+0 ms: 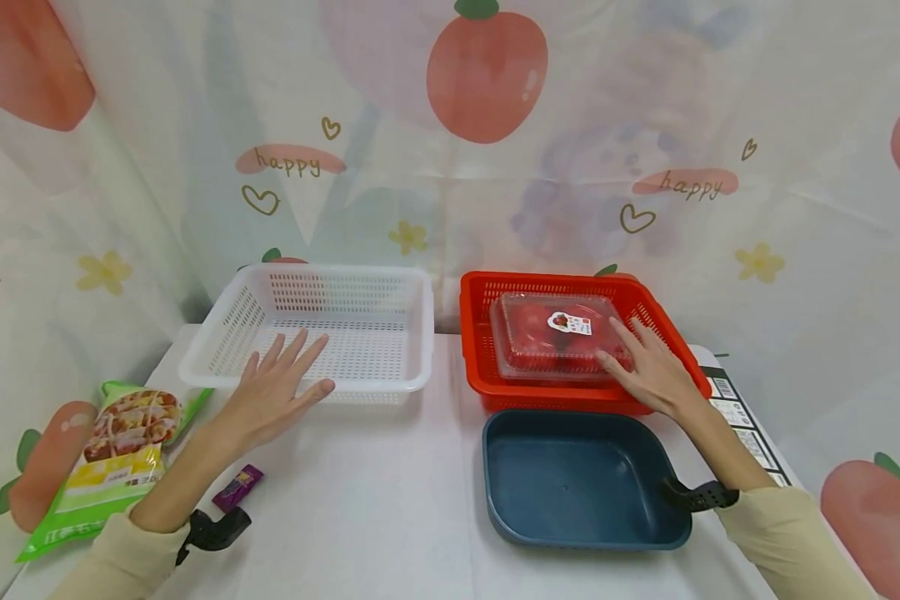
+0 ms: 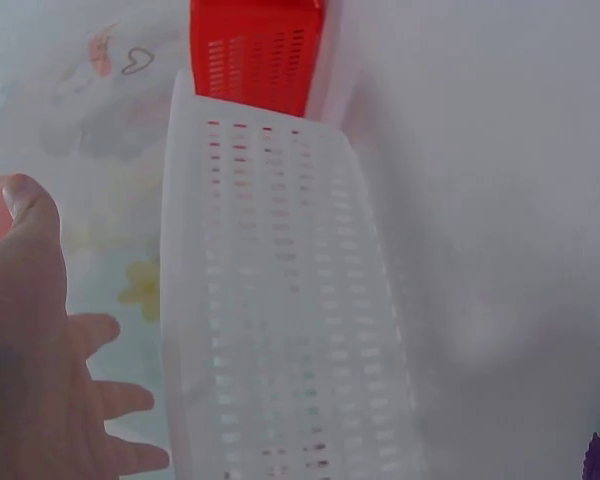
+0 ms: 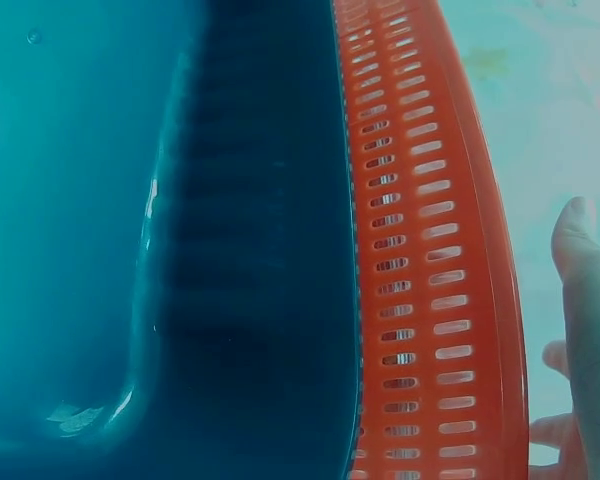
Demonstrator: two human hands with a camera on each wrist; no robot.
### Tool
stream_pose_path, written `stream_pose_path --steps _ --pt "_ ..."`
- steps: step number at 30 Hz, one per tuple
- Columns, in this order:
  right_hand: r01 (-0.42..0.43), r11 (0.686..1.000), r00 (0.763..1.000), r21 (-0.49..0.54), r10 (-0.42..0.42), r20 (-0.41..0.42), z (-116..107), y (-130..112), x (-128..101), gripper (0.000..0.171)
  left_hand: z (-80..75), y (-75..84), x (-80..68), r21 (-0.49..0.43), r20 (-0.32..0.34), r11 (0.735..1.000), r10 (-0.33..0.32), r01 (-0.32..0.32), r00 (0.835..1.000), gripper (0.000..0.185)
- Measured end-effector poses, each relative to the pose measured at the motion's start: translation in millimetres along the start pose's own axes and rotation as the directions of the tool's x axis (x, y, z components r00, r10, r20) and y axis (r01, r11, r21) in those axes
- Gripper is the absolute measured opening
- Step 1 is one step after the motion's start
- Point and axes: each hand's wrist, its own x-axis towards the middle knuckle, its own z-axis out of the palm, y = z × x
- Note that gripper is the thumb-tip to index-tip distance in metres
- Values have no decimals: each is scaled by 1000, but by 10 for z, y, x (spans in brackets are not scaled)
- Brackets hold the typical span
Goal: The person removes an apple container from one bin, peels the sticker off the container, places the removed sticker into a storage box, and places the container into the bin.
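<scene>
Nearest on the white table (image 1: 390, 500) lies a dark blue tray (image 1: 570, 483), with the right forearm crossing its far right corner. At the left edge a green snack bag (image 1: 112, 458) carries a picture of baked food and printed characters too small to read; a small purple packet (image 1: 237, 487) lies just beside the left wrist.

The left hand (image 1: 273, 396) is spread, fingers straight and apart, palm down over the near rim of the white basket (image 1: 322, 333). Whether it touches the rim cannot be told; in the left wrist view the hand hangs just beside the white basket's slotted wall.

The right hand (image 1: 648, 371) rests with relaxed, straight fingers on the near right corner of the clear plastic box (image 1: 555, 337), gripping nothing. The box holds red fruit and sits inside the red basket (image 1: 476, 333), which stands just beyond the blue tray and just right of the white basket. Its lid bears a white sticker (image 1: 570, 322) with a red fruit picture; the print is illegible.

A black-and-white printed sheet (image 1: 735, 408) peeks out beyond the right forearm. Behind everything hangs a curtain (image 1: 450, 167) with red fruit, hearts, flowers and the word "happy" twice.
</scene>
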Motion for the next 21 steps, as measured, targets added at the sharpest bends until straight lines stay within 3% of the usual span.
stream_pose_path --steps 21 --pt "-9 1000 1000 29 8 17 -22 21 53 82 95 230 112 -174 19 984 38 -34 999 78"
